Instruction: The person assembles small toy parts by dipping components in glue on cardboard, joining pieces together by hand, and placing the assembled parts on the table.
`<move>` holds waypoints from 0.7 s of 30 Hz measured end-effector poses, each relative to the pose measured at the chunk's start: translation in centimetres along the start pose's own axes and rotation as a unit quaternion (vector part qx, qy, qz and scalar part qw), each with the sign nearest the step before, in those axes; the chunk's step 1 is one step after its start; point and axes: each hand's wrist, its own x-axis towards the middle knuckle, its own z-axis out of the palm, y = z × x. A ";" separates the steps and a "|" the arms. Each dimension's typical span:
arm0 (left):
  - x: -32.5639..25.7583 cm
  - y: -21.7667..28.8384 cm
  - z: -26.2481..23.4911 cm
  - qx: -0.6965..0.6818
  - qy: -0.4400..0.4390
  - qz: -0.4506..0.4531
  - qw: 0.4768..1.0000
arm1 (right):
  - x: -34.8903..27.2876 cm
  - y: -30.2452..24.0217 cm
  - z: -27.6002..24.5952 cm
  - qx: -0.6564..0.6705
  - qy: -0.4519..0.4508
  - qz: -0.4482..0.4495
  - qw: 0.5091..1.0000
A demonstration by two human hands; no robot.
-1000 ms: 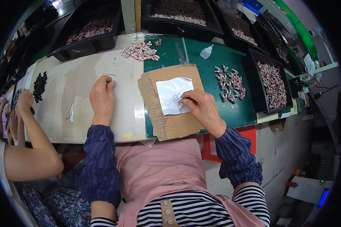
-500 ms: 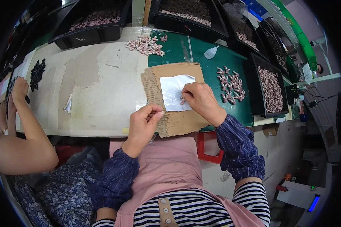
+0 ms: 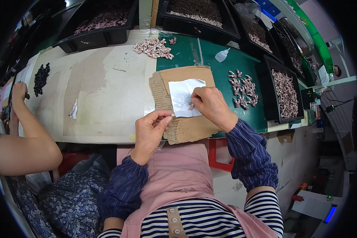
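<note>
Sheet (image 3: 180,89) on cardboard (image 3: 188,130) — right hand (image 3: 211,104) pinches pinkish piece (image 3: 191,106).

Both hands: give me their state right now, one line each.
Left hand: closed, pinching a small pale piece.
Right hand: closed, fingertips on a small pinkish piece over the white sheet.

Piece (image 3: 191,106) tinted pink, sheet (image 3: 180,89) coloured white, cardboard (image 3: 190,129) brown, sleeve covers (image 3: 253,158) lined pale on navy, shirt (image 3: 152,220) striped black and white, bench (image 3: 103,107) coloured cream at ten o'clock, green at two.
</note>
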 end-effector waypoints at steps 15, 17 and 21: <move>-0.8 0.9 1.2 0.073 0.017 0.093 0.993 | -4.6 -4.9 0.6 0.304 0.031 0.082 0.949; -0.9 0.9 1.2 0.119 0.028 0.139 0.983 | -4.9 -4.8 0.9 0.315 0.056 0.059 0.946; -1.1 1.9 1.1 0.237 0.025 0.268 0.934 | -6.0 -5.2 1.2 0.317 0.046 0.065 0.945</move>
